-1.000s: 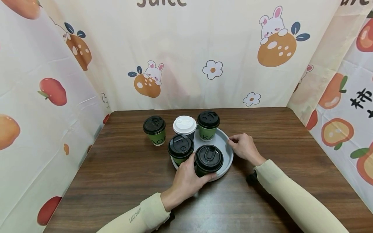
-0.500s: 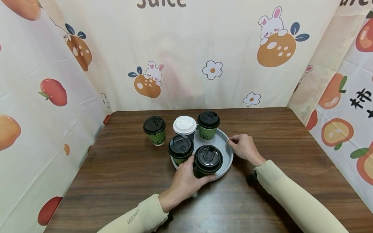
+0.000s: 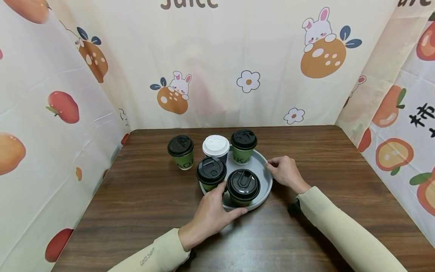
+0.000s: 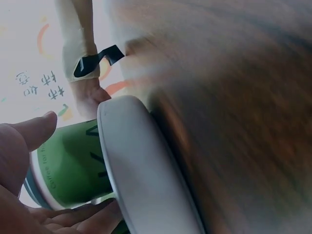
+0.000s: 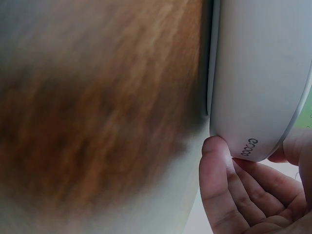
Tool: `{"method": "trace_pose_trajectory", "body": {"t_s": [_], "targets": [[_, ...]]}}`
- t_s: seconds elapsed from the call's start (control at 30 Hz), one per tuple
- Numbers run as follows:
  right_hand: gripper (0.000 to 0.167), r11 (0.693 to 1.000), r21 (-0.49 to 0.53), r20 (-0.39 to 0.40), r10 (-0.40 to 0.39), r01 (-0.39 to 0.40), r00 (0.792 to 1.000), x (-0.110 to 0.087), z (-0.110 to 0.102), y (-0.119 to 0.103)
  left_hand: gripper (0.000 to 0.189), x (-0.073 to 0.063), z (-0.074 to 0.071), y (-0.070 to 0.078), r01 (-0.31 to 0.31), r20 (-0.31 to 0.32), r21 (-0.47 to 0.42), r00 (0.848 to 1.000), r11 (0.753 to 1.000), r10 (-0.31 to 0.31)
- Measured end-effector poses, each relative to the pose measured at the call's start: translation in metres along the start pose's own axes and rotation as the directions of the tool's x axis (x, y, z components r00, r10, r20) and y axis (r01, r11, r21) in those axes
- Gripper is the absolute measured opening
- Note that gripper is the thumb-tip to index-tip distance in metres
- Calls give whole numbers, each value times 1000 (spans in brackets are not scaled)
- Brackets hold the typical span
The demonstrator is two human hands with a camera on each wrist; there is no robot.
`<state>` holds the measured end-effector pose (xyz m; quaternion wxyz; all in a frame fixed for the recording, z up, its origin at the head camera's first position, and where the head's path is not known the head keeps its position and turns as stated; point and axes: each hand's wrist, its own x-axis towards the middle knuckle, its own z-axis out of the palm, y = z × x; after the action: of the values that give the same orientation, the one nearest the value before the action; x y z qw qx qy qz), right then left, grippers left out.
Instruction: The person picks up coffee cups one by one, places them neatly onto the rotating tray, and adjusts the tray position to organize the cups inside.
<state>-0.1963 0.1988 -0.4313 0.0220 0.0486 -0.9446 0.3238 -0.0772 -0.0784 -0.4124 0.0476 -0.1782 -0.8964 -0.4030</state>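
A green paper coffee cup with a black lid [image 3: 243, 185] stands upright at the front of a round, light grey tray [image 3: 264, 175]. My left hand [image 3: 211, 212] is beside it, thumb lifted off and fingers spread along its left side; in the left wrist view a space separates the thumb [image 4: 41, 130] from the green cup wall [image 4: 73, 165]. My right hand [image 3: 286, 174] pinches the tray's right rim, and the right wrist view shows its fingers [image 5: 217, 180] against the tray's side wall. A second black-lidded cup [image 3: 211, 172] stands by the left fingertips.
Toward the tray's back stands another black-lidded green cup [image 3: 242, 148]. Beside it is a white-lidded cup [image 3: 216, 146], its base hidden. One more green cup [image 3: 181, 152] stands on the brown wooden table [image 3: 149, 196], left of the tray. Printed curtains [image 3: 217, 94] surround the table.
My left hand has loosened from the front cup and drawn slightly back and left, showing more of the cup and tray rim. The right hand stays at the rim.
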Motion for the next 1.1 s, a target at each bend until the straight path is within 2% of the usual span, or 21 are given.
{"method": "trace_pose_trajectory", "body": {"t_s": [0.4,0.67,0.77,0.93,1.1], "targets": [[25,1000,-1,5,2,-2,1000,0,-2,-2,70,-8,-18,-7,-9,0,114,1000,993,9],[27,1000,0,9,13,-13,1000,-1,-3,-2,60,-14,-30,-11,-70,-19,191,997,979,75],[27,1000,4,9,14,-14,1000,-1,-3,-2,55,-15,-35,-13,-75,-34,223,996,972,84],[27,1000,7,17,18,-18,1000,-1,-2,-1,49,-16,-44,-19,-59,-57,301,995,952,80],[27,1000,7,24,25,-25,999,-1,-1,-1,47,-17,-55,-28,-20,-74,364,996,931,50]]}}
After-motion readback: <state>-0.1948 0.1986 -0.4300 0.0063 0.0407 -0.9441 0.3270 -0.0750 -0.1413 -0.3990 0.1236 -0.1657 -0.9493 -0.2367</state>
